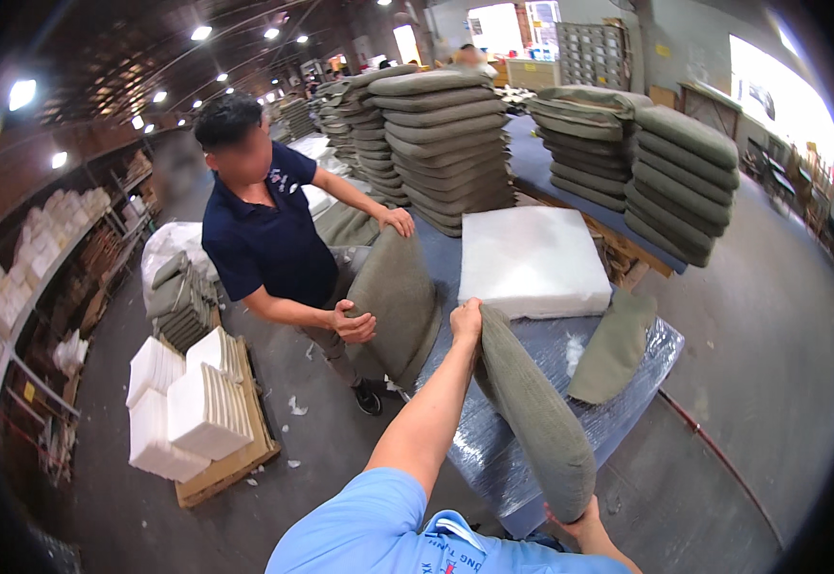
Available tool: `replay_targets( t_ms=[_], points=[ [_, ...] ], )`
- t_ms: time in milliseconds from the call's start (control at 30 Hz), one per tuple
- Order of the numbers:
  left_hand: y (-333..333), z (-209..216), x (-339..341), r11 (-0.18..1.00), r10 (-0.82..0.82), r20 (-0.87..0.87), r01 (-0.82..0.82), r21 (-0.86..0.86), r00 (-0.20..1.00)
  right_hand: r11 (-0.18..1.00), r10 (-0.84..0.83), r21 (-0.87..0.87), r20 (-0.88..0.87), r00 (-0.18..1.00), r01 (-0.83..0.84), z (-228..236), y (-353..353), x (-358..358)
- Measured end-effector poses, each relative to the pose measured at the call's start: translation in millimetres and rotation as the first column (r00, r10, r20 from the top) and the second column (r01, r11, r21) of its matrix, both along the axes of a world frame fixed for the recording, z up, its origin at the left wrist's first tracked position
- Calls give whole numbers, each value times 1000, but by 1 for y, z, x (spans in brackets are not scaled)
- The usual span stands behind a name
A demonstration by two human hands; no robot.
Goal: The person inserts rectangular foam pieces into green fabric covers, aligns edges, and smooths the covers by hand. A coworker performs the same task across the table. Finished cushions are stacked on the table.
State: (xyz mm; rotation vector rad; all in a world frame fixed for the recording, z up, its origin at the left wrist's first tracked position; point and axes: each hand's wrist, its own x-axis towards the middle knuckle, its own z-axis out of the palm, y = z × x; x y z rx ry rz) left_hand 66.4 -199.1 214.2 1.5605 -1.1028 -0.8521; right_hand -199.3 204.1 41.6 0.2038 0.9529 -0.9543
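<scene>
A grey-green fabric-covered cushion (541,421) stands on edge over the near part of the plastic-wrapped table (484,469). My left hand (467,320) has its fingers closed on the far top corner. At the near end, my right hand (584,526) holds the lower corner from beneath, its fingers partly hidden. Just beyond my left hand lies a thick white padding block (532,263). Right of the cushion is a flat grey-green fabric piece (613,354). Across to the left, a co-worker in a dark shirt grips another grey-green cushion (398,297) with both hands.
Tall cushion stacks (445,143) rise along the far side of the table, with more stacked cushions (680,182) at far right. On the left floor, a wooden pallet (244,459) carries white padding stacks (208,411). A reddish hose or rod (713,440) runs at right.
</scene>
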Motion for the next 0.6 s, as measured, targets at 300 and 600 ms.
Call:
replay_targets(
  t_ms=[300,600],
  points=[
    [84,3,69,988,23,-778,-133,-78,627,919,-365,-265,-293,884,292,48,-37,-64],
    [237,-84,114,959,247,-911,51,278,329,878,-391,-462,-843,369,-127,196,-5,-88]
  ],
)
